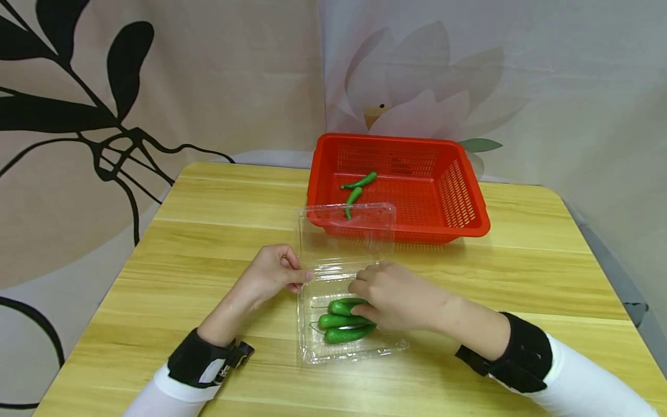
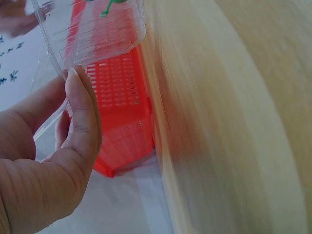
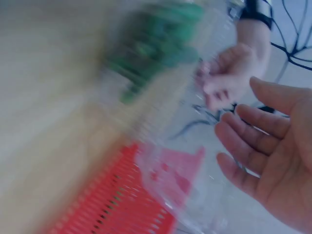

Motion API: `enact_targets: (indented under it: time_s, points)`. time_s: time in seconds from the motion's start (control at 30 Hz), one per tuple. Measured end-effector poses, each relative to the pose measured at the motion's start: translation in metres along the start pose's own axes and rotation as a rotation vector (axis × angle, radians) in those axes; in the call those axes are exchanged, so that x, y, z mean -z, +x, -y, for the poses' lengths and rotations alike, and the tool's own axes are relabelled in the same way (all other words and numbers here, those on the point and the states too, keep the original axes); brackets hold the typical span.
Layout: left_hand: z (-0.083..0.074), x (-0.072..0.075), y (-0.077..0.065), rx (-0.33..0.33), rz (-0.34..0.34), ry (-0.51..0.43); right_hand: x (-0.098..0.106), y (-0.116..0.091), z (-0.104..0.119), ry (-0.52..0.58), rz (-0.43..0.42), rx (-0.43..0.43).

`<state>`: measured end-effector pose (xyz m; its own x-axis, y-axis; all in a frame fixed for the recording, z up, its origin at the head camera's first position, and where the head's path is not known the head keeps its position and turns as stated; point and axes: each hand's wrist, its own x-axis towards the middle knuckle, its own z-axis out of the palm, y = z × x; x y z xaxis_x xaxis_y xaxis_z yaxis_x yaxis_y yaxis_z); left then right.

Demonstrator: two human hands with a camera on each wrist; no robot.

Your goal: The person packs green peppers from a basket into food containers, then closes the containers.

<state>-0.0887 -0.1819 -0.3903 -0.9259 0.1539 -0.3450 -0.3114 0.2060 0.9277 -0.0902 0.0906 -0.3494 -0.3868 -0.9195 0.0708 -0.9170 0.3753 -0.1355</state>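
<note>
A clear plastic clamshell box stands on the table with its lid raised towards the back. Several green chili peppers lie side by side in its base. My left hand pinches the box's left edge by the hinge between thumb and fingers, and the left wrist view shows that hand close up. Over the right part of the base is my right hand, its thumb by the peppers. In the right wrist view this hand has its fingers spread loosely with nothing between them; the peppers there are blurred.
Behind the box, a red plastic basket stands at the table's back edge, with two green chili peppers inside. The raised lid overlaps its front left corner in the head view. A printed cloth hangs behind the wooden table.
</note>
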Motion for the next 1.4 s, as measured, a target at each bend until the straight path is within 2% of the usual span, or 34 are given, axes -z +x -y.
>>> enact_targets:
  time_s: [0.17,0.3,0.43,0.53,0.73,0.87,1.4]
  points:
    - [-0.001,0.0,0.0,-0.003,0.002,0.003,0.038,0.002,-0.006,0.056,-0.164,0.048]
    - [-0.001,0.0,-0.001,0.002,-0.001,0.011,0.068,0.008,-0.018,0.084,-0.289,0.035]
    - [-0.001,0.0,-0.001,0.003,0.003,0.009,0.089,0.02,-0.035,0.108,-0.414,-0.01]
    - [-0.001,0.001,-0.002,-0.003,0.005,-0.002,0.1,0.032,-0.049,0.103,-0.446,-0.093]
    - [0.0,0.002,-0.004,-0.018,0.014,-0.024,0.111,0.056,-0.082,0.075,-0.356,-0.329]
    - [0.0,0.001,-0.004,-0.029,0.024,-0.037,0.113,0.068,-0.103,0.089,-0.282,-0.427]
    - [-0.006,-0.002,0.002,-0.01,-0.005,-0.035,0.097,0.119,-0.17,-0.001,0.083,-0.553]
